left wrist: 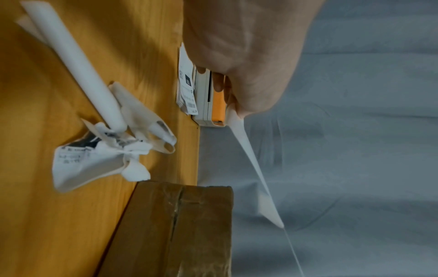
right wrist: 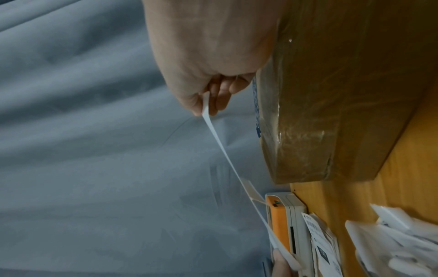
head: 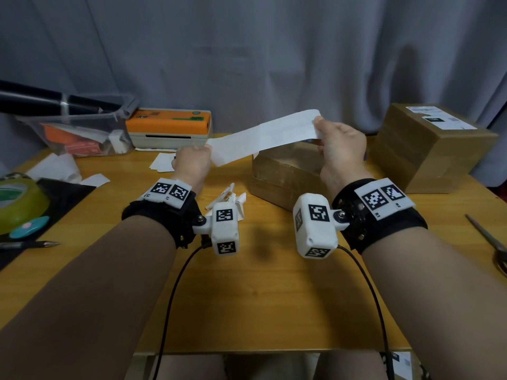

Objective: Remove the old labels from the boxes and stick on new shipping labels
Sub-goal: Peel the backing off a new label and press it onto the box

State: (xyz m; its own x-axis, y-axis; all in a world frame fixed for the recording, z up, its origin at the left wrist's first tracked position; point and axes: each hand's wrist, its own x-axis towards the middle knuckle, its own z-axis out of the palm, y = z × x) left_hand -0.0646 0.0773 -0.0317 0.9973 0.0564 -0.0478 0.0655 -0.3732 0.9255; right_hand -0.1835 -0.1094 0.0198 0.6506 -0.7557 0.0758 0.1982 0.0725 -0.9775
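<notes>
A long white label strip (head: 263,138) stretches in the air between both hands. My left hand (head: 192,163) pinches its lower left end; my right hand (head: 340,149) pinches its upper right end. The wrist views show the strip edge-on (left wrist: 255,168) (right wrist: 222,150). Under the strip, a low brown taped box (head: 285,174) sits on the table, its top bare. A taller brown box (head: 433,149) at the right carries a white printed label (head: 441,117). Crumpled peeled labels (head: 230,200) (left wrist: 102,150) lie between my wrists.
An orange and white label printer (head: 167,130) stands at the back, loose printed labels (head: 162,161) in front of it. A clear bin of scraps (head: 79,133) is at the back left. A tape roll (head: 19,201) and pen (head: 30,244) lie left, scissors (head: 488,239) right.
</notes>
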